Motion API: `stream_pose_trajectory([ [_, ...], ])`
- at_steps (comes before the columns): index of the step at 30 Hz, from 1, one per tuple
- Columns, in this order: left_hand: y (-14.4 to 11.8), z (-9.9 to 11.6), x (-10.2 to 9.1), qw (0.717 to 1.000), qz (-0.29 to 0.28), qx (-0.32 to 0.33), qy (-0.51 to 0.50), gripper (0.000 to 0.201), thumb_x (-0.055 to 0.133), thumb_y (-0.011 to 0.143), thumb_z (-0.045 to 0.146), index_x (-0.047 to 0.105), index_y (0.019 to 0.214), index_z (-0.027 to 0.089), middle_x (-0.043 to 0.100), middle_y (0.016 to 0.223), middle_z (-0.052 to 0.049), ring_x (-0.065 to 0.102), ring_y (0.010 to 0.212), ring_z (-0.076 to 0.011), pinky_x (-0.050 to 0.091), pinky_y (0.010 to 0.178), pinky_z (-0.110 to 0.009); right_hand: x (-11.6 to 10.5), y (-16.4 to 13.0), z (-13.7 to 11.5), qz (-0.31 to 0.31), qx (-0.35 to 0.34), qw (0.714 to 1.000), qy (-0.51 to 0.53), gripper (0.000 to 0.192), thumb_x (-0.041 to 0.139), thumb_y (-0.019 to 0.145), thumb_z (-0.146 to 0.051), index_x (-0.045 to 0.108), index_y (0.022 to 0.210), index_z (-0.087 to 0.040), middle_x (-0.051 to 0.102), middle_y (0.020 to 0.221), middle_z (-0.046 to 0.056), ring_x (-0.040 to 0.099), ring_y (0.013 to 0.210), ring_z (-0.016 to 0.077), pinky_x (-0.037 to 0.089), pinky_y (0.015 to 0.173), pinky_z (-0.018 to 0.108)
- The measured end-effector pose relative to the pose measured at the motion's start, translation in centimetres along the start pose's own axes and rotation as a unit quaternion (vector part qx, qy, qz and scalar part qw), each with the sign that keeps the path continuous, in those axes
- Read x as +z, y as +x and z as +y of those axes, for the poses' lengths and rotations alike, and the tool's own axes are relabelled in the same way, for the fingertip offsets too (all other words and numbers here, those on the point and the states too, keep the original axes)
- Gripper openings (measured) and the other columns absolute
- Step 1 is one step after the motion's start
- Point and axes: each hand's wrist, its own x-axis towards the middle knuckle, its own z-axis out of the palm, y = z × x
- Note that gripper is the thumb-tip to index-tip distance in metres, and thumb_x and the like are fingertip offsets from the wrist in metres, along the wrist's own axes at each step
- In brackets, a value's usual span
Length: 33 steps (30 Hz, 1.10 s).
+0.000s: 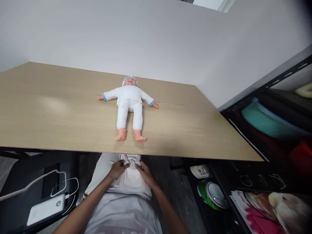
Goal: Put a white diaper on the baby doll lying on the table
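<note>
On my lap, below the table's front edge, lies a small pale cloth garment (130, 177) with a gathered edge. My left hand (118, 169) pinches its left side, and my right hand (145, 172) grips the right side, with the gathered part between them. Its far end is partly hidden under the tabletop. A baby doll (130, 94) in a white top, white leggings and a printed cap is on its back on the table, arms spread and bare feet toward me. Neither hand touches the doll.
The wooden table (60, 123) stands against a wall. At the left, a black chair (17, 182) bears a white power bank (45, 209) with cables. At the right are a black shelf rack (246, 139), a teal item (265, 118) and a green-rimmed container (207, 195).
</note>
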Motion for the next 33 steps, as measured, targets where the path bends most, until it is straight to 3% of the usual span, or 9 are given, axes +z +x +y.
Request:
stream_pose_trajectory([
  [3, -2.6, 1.3, 0.5, 0.997, 0.004, 0.024, -0.078, 0.073, 0.075, 0.076, 0.094, 0.066, 0.083, 0.022, 0.072, 0.077, -0.007, 0.072, 0.085, -0.0303, 0.057, 0.082, -0.04, -0.7, -2.6, -2.0, -0.011, -0.006, 1.0, 0.001, 0.083, 0.082, 0.064, -0.101, 0.073, 0.084, -0.021, 0.075, 0.079, 0.004, 0.07, 0.08, 0.0255, 0.058, 0.075, 0.038],
  [6, -9.0, 2.5, 0.7, 0.987, 0.03, 0.077, -0.14, 0.072, 0.077, 0.078, 0.092, 0.067, 0.09, 0.022, 0.075, 0.092, -0.008, 0.071, 0.093, -0.0293, 0.058, 0.088, -0.039, -2.1, -9.2, -4.2, 0.016, -0.067, 0.996, -0.057, 0.058, 0.081, 0.087, -0.08, 0.077, 0.095, -0.023, 0.076, 0.083, 0.003, 0.069, 0.076, 0.0236, 0.059, 0.071, 0.035],
  [9, -16.9, 3.4, -0.2, 0.976, 0.044, 0.139, -0.162, 0.045, 0.083, 0.092, 0.069, 0.071, 0.097, 0.026, 0.073, 0.096, -0.006, 0.07, 0.093, -0.0284, 0.058, 0.087, -0.037, -3.6, -16.7, -6.4, 0.079, -0.176, 0.968, -0.158, 0.035, 0.084, 0.094, -0.062, 0.077, 0.097, -0.028, 0.07, 0.074, 0.0, 0.066, 0.064, 0.0217, 0.056, 0.059, 0.031],
  [12, -21.9, 4.6, -2.1, 0.973, 0.023, 0.201, -0.114, 0.023, 0.084, 0.098, 0.049, 0.073, 0.107, 0.031, 0.072, 0.103, -0.006, 0.069, 0.1, -0.0301, 0.059, 0.095, -0.04, -3.9, -20.5, -9.4, 0.108, -0.225, 0.951, -0.18, 0.029, 0.087, 0.093, -0.054, 0.077, 0.106, -0.03, 0.074, 0.08, 0.001, 0.069, 0.064, 0.0211, 0.058, 0.058, 0.029],
  [17, -19.6, 6.1, -2.9, 0.961, 0.081, 0.193, -0.18, 0.033, 0.084, 0.099, 0.053, 0.065, 0.117, 0.033, 0.07, 0.112, -0.006, 0.07, 0.109, -0.0293, 0.059, 0.099, -0.039, -1.0, -16.8, -13.8, 0.043, -0.257, 0.953, -0.153, 0.024, 0.075, 0.101, -0.042, 0.061, 0.089, -0.026, 0.064, 0.069, -0.005, 0.061, 0.057, 0.0143, 0.048, 0.054, 0.023],
  [21, -15.9, 6.6, -2.3, 0.955, 0.06, 0.133, -0.258, 0.055, 0.086, 0.092, 0.071, 0.061, 0.114, 0.027, 0.072, 0.111, -0.006, 0.07, 0.103, -0.0276, 0.059, 0.092, -0.037, 0.7, -13.7, -13.7, 0.07, -0.265, 0.95, -0.148, 0.021, 0.074, 0.103, -0.042, 0.063, 0.097, -0.025, 0.071, 0.077, -0.003, 0.068, 0.067, 0.0164, 0.053, 0.062, 0.025],
  [24, -14.9, 6.5, -2.2, 0.95, 0.048, 0.075, -0.299, 0.069, 0.092, 0.082, 0.076, 0.056, 0.115, 0.027, 0.074, 0.105, -0.003, 0.071, 0.091, -0.0247, 0.058, 0.082, -0.035, 0.5, -13.3, -12.4, 0.145, -0.281, 0.931, -0.182, 0.021, 0.079, 0.101, -0.042, 0.07, 0.111, -0.025, 0.076, 0.09, 0.002, 0.073, 0.078, 0.0214, 0.059, 0.071, 0.032],
  [28, -15.0, 6.0, -2.2, 0.953, 0.046, 0.041, -0.297, 0.078, 0.093, 0.079, 0.077, 0.048, 0.12, 0.029, 0.074, 0.102, -0.001, 0.07, 0.085, -0.0227, 0.054, 0.076, -0.032, 0.0, -13.1, -13.1, 0.25, -0.351, 0.871, -0.235, 0.034, 0.081, 0.101, -0.036, 0.068, 0.131, -0.027, 0.076, 0.108, 0.008, 0.07, 0.094, 0.0278, 0.063, 0.083, 0.044],
  [33, -15.6, 5.1, -1.8, 0.965, 0.051, 0.082, -0.243, 0.073, 0.087, 0.09, 0.072, 0.039, 0.127, 0.031, 0.069, 0.117, -0.002, 0.067, 0.091, -0.0186, 0.052, 0.082, -0.029, 1.8, -10.3, -17.3, 0.122, -0.43, 0.843, -0.299, 0.034, 0.072, 0.111, -0.03, 0.067, 0.144, -0.028, 0.075, 0.14, 0.013, 0.068, 0.137, 0.0324, 0.058, 0.119, 0.055],
])
